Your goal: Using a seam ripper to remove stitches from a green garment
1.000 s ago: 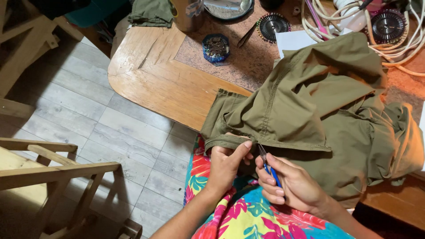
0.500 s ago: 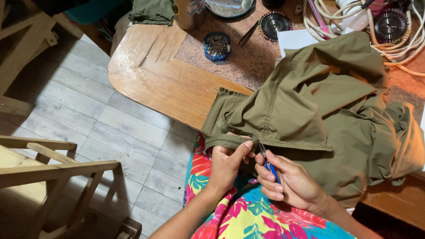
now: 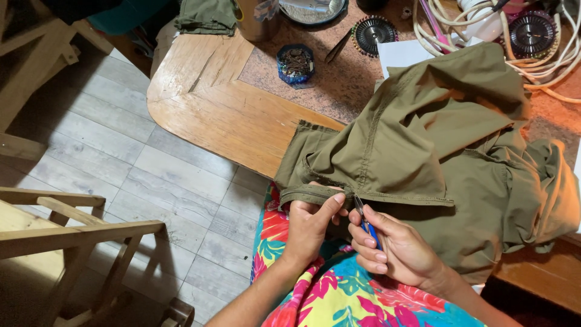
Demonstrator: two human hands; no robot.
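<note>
An olive green garment lies bunched over the wooden table and hangs into my lap. My left hand pinches the garment's folded hem edge near its seam. My right hand grips a small blue-handled cutting tool, whose metal tip points up at the hem right beside my left thumb. Both hands sit close together above my bright floral-patterned lap.
On the table's far part stand a small blue tin of bits, a round black disc, white paper, coiled white cords and a metal container. Wooden chairs stand on the grey plank floor at left.
My hands and the hem stay in nearly the same spot; the view has shifted slightly and my left thumb has slid a little along the hem.
</note>
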